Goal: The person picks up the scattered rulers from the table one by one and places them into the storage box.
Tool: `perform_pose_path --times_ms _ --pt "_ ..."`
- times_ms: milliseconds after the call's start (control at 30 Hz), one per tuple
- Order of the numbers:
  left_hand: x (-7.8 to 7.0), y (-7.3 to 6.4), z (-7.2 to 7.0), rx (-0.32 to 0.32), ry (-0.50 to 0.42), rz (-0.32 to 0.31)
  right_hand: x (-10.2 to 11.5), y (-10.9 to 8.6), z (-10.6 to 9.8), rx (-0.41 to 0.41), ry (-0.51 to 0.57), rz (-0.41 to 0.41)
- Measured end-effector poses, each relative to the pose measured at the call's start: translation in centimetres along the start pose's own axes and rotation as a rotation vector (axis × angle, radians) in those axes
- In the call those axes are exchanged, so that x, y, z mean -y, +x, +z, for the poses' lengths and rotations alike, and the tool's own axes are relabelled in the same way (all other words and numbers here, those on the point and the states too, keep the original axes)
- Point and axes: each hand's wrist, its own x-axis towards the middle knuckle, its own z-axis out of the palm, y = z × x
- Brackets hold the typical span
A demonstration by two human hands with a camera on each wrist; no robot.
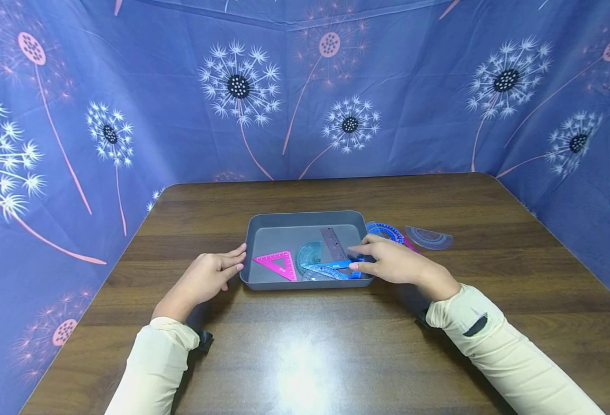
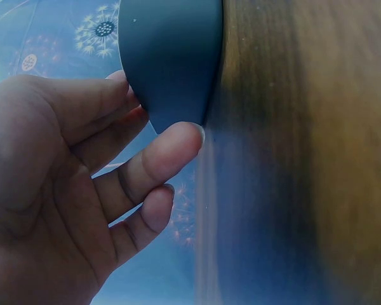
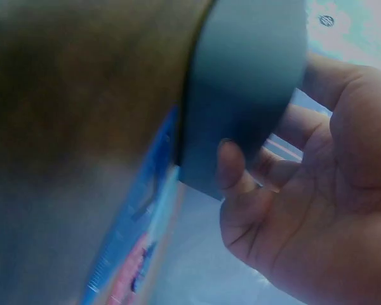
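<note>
A grey rectangular tray (image 1: 279, 233) lies on the table between both hands. My left hand (image 1: 208, 276) touches its left end with the fingertips; in the left wrist view the fingers lie along the tray's outer wall (image 2: 171, 57). Over the right rim reaches my right hand (image 1: 395, 259), its fingers extended into the tray close to a blue set square (image 1: 342, 264). The tray also holds a pink set square (image 1: 290, 266), a teal protractor (image 1: 305, 253), a dark translucent ruler (image 1: 333, 243) and a clear blue protractor (image 1: 330, 272).
Just right of the tray lie a blue protractor (image 1: 395, 233), a pink piece (image 1: 410, 244) partly hidden by the right hand, and a clear protractor (image 1: 429, 238). The brown wooden table (image 1: 305, 323) reaches back to a blue dandelion-print cloth (image 1: 413, 69).
</note>
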Motion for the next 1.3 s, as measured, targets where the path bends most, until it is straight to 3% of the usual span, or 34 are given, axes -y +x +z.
perform_pose_path --times_ms 167,600,900,1300 --pt "0.0 0.0 -0.1 0.002 0.001 -0.011 -0.2 -0.2 -1.6 -0.078 0.011 -0.005" --pt "-0.1 0.0 -0.1 0.003 0.002 -0.021 -2.0 -1.5 -5.4 -0.169 0.029 0.102" --pt "0.0 0.0 0.0 0.003 0.001 -0.02 -4.0 -1.2 -4.6 -0.09 0.035 0.162" --pt "0.0 0.0 0.0 0.005 -0.004 -0.009 -5.3 -0.9 -2.2 0.053 -0.093 0.091"
